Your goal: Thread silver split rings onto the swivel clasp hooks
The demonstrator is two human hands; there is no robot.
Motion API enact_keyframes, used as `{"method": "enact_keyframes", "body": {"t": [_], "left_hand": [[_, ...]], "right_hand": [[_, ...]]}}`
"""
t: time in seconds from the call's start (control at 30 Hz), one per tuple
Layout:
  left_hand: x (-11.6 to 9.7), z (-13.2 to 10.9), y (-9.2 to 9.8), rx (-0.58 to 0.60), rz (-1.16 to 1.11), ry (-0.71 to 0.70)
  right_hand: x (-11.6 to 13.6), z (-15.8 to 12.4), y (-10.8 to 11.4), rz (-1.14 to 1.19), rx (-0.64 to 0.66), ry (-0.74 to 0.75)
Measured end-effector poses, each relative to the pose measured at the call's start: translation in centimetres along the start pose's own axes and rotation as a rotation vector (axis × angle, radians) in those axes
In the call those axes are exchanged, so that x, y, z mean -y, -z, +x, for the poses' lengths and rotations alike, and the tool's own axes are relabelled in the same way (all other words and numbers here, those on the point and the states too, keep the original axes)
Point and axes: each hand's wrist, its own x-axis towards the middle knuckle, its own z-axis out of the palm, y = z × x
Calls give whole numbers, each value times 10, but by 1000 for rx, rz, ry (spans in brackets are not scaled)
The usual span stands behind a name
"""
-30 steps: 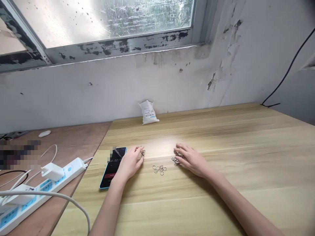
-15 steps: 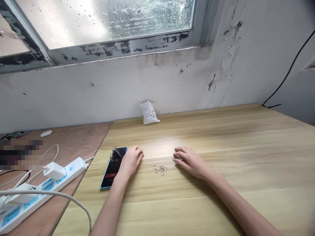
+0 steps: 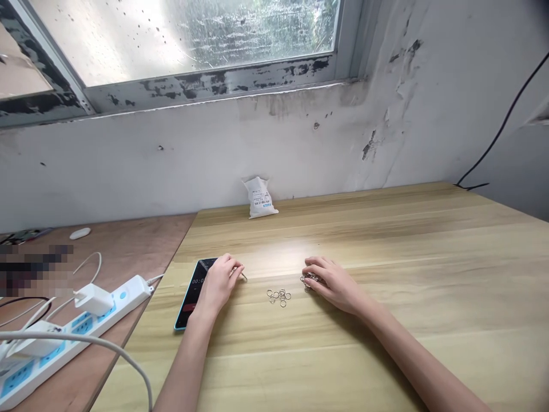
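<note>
Left hand [image 3: 218, 283] is pinching a thin metal piece [image 3: 243, 276] at its fingertips, with only the tip showing, while the right hand [image 3: 332, 284] is curling over a small heap of metal clasps [image 3: 307, 280]; whether it is gripping them, I cannot tell. Between the hands, loose split rings [image 3: 278, 296] are lying in a little cluster on the bench [image 3: 386, 366]. All this metal looks light, stiff and slippery on smooth wood, so a fingertip pinch at a ring's rim seems safer than a scoop. Compared with the earlier frame, the left hand is sitting farther left, covering more of the phone [image 3: 191, 297], while the rings are lying as they were. Off to the left, a power strip [image 3: 128, 292] with a white charger [image 3: 93, 299] is lying on a plywood top [image 3: 141, 240]. Ahead, a white packet [image 3: 259, 197] is leaning against the stained wall [image 3: 128, 166] beneath a wet window [image 3: 240, 34].
</note>
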Motion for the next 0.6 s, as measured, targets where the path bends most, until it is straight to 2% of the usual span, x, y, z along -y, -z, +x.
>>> {"method": "enact_keyframes", "body": {"t": [0.13,0.27,0.43,0.6], "left_hand": [[-12,0,5,-55,-247,70],[-41,0,1,11,-650,167],[-78,-7,-21,136,-973,191],[-91,-13,-31,190,-1138,237]], "right_hand": [[6,3,1,25,-98,19],[31,7,1,158,-231,73],[66,8,-11,236,-222,136],[68,6,-22,190,-260,123]]}}
